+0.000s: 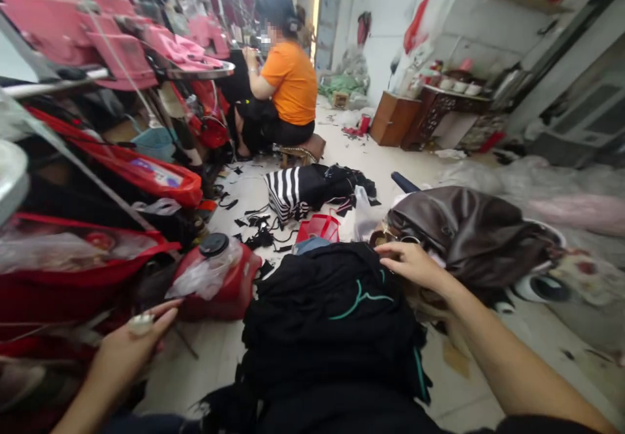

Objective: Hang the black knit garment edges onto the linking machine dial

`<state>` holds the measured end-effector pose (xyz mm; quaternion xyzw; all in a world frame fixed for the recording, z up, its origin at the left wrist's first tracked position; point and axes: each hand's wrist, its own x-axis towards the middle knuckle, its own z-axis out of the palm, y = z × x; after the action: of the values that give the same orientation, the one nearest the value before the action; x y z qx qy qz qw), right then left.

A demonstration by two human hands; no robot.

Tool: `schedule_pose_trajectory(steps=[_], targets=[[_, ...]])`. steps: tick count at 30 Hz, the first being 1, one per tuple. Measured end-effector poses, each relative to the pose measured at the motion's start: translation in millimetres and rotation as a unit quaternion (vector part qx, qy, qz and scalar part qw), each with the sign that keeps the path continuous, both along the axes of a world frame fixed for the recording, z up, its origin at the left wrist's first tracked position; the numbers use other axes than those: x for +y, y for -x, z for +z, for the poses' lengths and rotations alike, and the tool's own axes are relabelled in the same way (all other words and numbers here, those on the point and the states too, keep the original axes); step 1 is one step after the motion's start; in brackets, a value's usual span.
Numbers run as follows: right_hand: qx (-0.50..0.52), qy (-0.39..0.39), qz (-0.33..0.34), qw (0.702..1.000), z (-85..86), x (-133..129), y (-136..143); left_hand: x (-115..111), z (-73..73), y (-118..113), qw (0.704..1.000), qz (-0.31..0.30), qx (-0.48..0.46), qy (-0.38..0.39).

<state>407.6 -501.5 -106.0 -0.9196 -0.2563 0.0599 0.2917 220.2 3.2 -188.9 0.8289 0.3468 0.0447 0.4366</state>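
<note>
Black cloth (pixel 322 330) with thin teal lines lies in a pile right in front of me. My right hand (pixel 410 263) is at its far right corner, fingers stretched out and slightly apart; whether they touch the cloth is hard to tell. To the left, away from the pile, my left hand (pixel 129 349) hovers with index finger and thumb extended. A whitish lump (pixel 140 325) sits on one of its fingers, too blurred to name. Past that hand stands a red container (pixel 219 284) with a black cap and some clear plastic on it.
A person in an orange top (pixel 293 82) sits on a stool at a work table ahead. A striped black-and-white bundle (pixel 293 190) lies among scraps on the floor. Dark brown leather-like material (pixel 454 226) is heaped right. Red bags (pixel 63 265) and pink pieces (pixel 117 53) crowd the left.
</note>
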Motion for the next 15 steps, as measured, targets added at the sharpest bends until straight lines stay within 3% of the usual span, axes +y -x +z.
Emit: schedule_pose_trajectory(steps=[3, 7, 9, 12, 15], targets=[[0.034, 0.001, 0.037, 0.999, 5.1, -5, 31, -38, 19.5, -11, 0.993, -0.098, -0.009, 0.06], [0.068, 0.008, 0.147, 0.987, 8.7, 24, 64, -105, 48.9, -17, 0.975, -0.21, -0.007, 0.076], [0.059, 0.003, 0.173, 0.983, 20.8, 34, 69, -131, 57.9, -15, 0.967, -0.247, -0.004, 0.062], [0.002, -0.068, 0.132, 0.989, 64.7, 38, 57, -151, 61.8, -15, 0.957, -0.285, -0.045, 0.033], [-0.08, -0.24, 0.071, 0.965, 120.5, 45, 40, -160, 62.6, -21, 0.949, -0.306, -0.071, 0.017]])
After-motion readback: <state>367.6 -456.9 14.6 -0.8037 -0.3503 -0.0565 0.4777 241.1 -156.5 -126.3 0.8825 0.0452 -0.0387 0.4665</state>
